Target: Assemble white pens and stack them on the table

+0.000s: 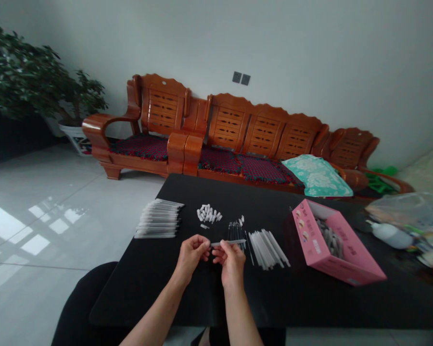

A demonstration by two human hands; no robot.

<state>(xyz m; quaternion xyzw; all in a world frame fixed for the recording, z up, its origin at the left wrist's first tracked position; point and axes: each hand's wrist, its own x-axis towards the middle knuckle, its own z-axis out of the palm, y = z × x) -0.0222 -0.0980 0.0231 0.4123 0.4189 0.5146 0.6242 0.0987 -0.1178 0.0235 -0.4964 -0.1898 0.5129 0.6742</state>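
Note:
Both my hands meet above the black table [159, 283]. My right hand [232, 262] pinches a clear pen barrel [229, 243] that points to the right. My left hand [193, 252] is closed at the barrel's left end, its fingertips pinched on a small part I cannot make out. Just beyond the hands lie a bunch of thin dark refills [235, 229] and a fan of clear barrels [269, 249]. A heap of small white caps [208, 214] lies farther back. A neat row of finished pens [159, 219] lies at the left.
An open pink cardboard box [328, 254] with several small parts stands at the right. Beyond it are a white bottle [389, 234] and a plastic bag [406, 209]. A wooden sofa [231, 139] lines the wall, with a potted plant [32, 91] at the left.

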